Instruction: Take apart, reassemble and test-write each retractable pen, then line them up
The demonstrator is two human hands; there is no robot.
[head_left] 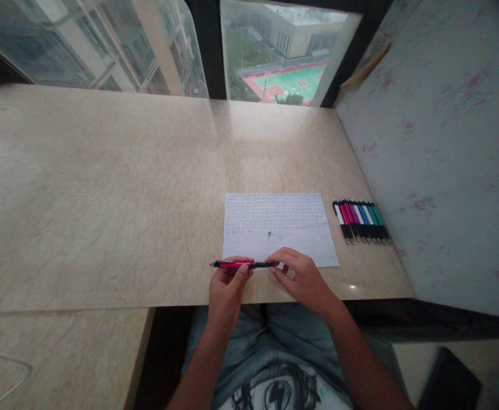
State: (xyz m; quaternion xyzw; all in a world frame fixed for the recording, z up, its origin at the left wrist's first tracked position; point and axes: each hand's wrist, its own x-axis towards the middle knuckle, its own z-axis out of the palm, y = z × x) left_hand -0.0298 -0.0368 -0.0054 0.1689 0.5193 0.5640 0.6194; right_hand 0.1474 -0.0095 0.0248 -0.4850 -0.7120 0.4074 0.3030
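Observation:
A pink and black pen (pixel 234 264) lies level between my hands, above the near edge of a sheet of paper (pixel 292 245). My left hand (pixel 231 280) is closed around its pink barrel. At the black grip end, the fingers of my right hand (pixel 294 273) pinch the tip; what exactly they hold there is partly hidden. Rows of small handwriting fill the upper half of the sheet. One tiny dark metallic piece (pixel 269 233) rests on the paper's blank lower part.
To the right of the paper, several pens (pixel 360 221) in different colours lie side by side. A patterned wall (pixel 437 171) bounds the stone-like countertop (pixel 147 188) on the right, with windows behind. A white cable (pixel 8 357) lies on the lower left surface.

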